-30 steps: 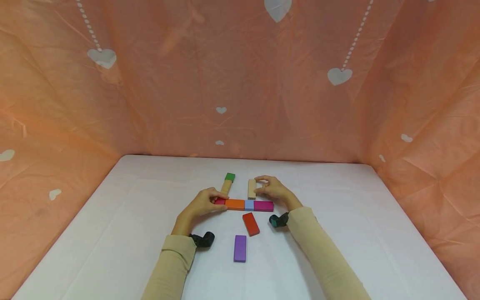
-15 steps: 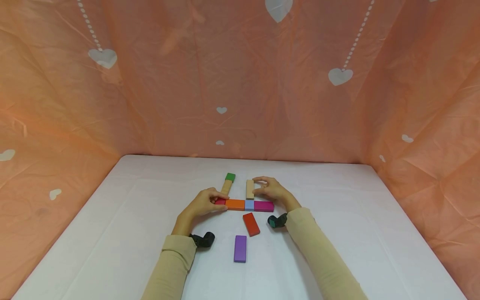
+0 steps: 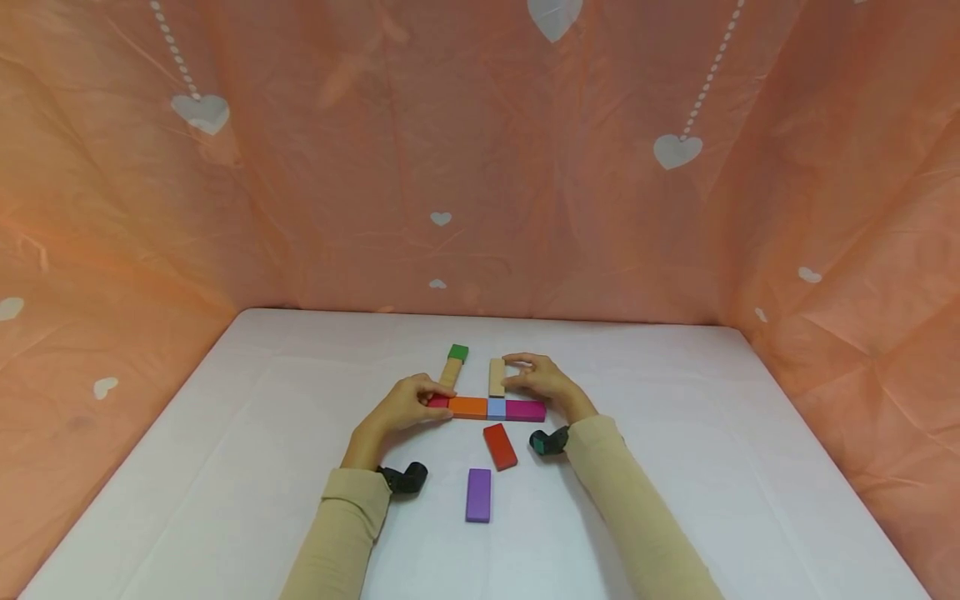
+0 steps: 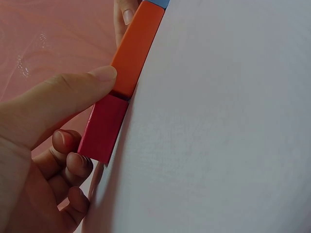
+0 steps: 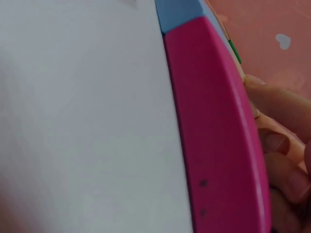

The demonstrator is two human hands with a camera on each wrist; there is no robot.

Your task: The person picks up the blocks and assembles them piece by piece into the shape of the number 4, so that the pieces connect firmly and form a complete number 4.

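In the head view, several coloured blocks lie end to end: a crimson block (image 3: 438, 402), an orange block (image 3: 468, 407), a light-blue block (image 3: 497, 408) and a magenta block (image 3: 526, 411). My left hand (image 3: 405, 404) holds the crimson block at the left end, its thumb reaching the orange seam. Behind the light-blue block lies a plain wooden block (image 3: 497, 377), pointing away. My right hand (image 3: 546, 379) touches that block's right side with thumb and index fingertips. The right wrist view mostly shows the magenta block (image 5: 214, 121), with fingers (image 5: 279, 104) behind it.
Another plain wooden block (image 3: 451, 372) slants back from the row's left end, a green block (image 3: 458, 352) at its far end. Nearer me on the white table (image 3: 225, 500) lie a red block (image 3: 499, 447) and a purple block (image 3: 478, 496).
My right hand has shifted the plain wooden block slightly left, so it now stands behind the light-blue block. The left hand stays where it was at the crimson block.
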